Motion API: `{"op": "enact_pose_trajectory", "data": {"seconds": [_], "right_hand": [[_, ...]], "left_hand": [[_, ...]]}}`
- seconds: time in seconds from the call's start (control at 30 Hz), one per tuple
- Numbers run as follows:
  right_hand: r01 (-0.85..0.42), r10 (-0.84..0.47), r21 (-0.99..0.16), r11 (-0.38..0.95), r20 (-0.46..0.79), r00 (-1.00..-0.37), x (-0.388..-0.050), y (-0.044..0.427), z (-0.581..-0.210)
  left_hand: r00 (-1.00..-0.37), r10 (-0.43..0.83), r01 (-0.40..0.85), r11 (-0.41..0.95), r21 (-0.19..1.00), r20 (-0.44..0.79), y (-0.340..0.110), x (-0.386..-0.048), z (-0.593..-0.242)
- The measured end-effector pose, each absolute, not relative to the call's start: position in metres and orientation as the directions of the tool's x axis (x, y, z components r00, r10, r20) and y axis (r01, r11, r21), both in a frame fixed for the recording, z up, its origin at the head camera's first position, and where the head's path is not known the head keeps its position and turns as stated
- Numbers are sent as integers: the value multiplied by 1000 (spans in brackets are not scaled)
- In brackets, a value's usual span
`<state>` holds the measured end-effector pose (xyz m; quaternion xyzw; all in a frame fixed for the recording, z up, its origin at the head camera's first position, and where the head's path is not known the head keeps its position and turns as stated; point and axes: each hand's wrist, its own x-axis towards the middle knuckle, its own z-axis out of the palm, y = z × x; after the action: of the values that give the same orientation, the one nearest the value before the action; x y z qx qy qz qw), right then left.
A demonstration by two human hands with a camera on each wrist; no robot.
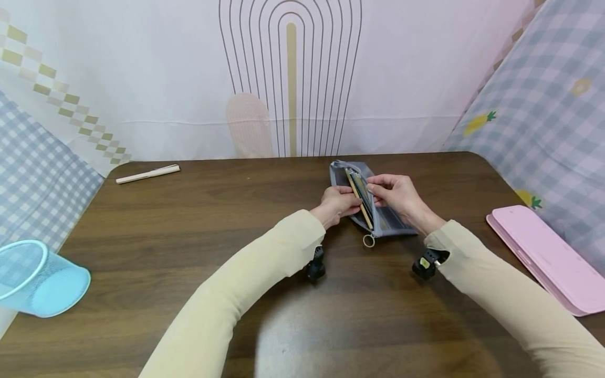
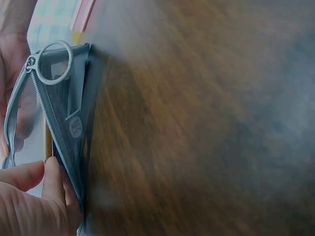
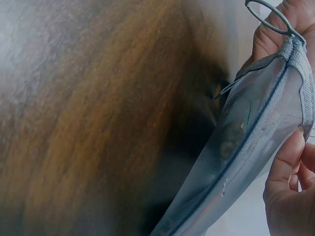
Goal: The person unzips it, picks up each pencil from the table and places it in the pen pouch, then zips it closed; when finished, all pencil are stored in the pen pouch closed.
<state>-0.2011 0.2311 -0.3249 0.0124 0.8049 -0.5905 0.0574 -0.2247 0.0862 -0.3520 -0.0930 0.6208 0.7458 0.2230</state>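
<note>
A grey mesh pencil case [image 1: 391, 220] rests at the back of the table, its zipper undone and a ring on the zip pull. A yellow pencil [image 1: 366, 216] lies along the opening, beside other slim dark items. At that opening, my left hand [image 1: 336, 203] pinches the pencil between thumb and finger; the left wrist view has the fingertips [image 2: 51, 164] against it. From the other side my right hand [image 1: 399, 197] pinches the rim of the opening and holds it apart. The right wrist view shows the mesh wall [image 3: 236, 147] with dim contents behind it.
A white pen [image 1: 148, 174] lies at the back left. At the left edge a blue mesh pen cup [image 1: 61, 286] lies on its side. A pink flat case [image 1: 543, 252] sits at the right edge. Patterned cloths [image 1: 165, 79] hang behind the table.
</note>
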Motion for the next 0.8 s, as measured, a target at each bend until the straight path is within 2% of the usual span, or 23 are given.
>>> {"op": "enact_pose_trajectory", "data": {"seconds": [0.2, 0.33, 0.6, 0.8], "right_hand": [[71, -47, -951, 300, -89, -995, -200, 233, -326], [65, -55, -944, 324, -87, -995, -201, 235, -325], [26, -100, -895, 446, -79, -992, -205, 245, -322], [-61, -227, -845, 531, -73, -971, -208, 250, -321]], "left_hand": [[-890, 231, -424, -106, 900, -392, 80, -222, -349], [-900, 238, -398, -100, 912, -366, 61, -227, -346], [-953, 51, -301, -57, 952, -298, 1, -251, -343], [-935, 132, -316, 107, 943, -328, -22, -258, -343]]}}
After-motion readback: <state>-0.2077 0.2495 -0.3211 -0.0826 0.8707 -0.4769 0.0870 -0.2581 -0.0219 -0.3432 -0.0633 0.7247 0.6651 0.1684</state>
